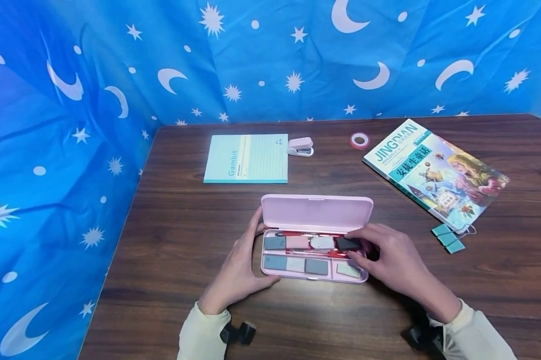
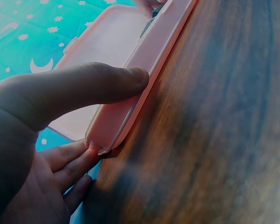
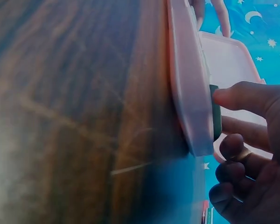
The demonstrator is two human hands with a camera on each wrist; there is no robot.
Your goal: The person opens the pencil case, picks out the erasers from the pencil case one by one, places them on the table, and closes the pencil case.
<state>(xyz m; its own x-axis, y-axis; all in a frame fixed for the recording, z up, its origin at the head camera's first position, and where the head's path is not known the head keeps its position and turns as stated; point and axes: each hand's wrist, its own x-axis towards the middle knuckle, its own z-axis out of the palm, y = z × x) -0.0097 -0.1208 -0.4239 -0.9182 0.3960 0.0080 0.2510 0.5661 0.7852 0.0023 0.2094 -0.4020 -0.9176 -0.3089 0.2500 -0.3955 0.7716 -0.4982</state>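
Note:
A pink pencil case [image 1: 317,212] lies on the table with its lid raised at the back. My left hand [image 1: 240,265] holds its left end, thumb along the front wall and fingers around the rear corner. With thumb and fingertips, my right hand [image 1: 396,257] pinches a dark block-shaped eraser [image 1: 348,244] at the right end of the back compartment. Beside that eraser sit a white one [image 1: 322,243], a pink one [image 1: 297,242] and a grey one [image 1: 275,243], with red pens around them. Several grey and pale blocks fill the front compartments.
Behind the case lie a pale green notebook [image 1: 247,160], a small pink-and-white stapler [image 1: 301,146] and a roll of red tape [image 1: 359,141]. To the right is a picture-covered book [image 1: 437,172], with teal binder clips [image 1: 448,238] near its lower corner. Blue patterned cloth [image 1: 270,60] hangs behind the table.

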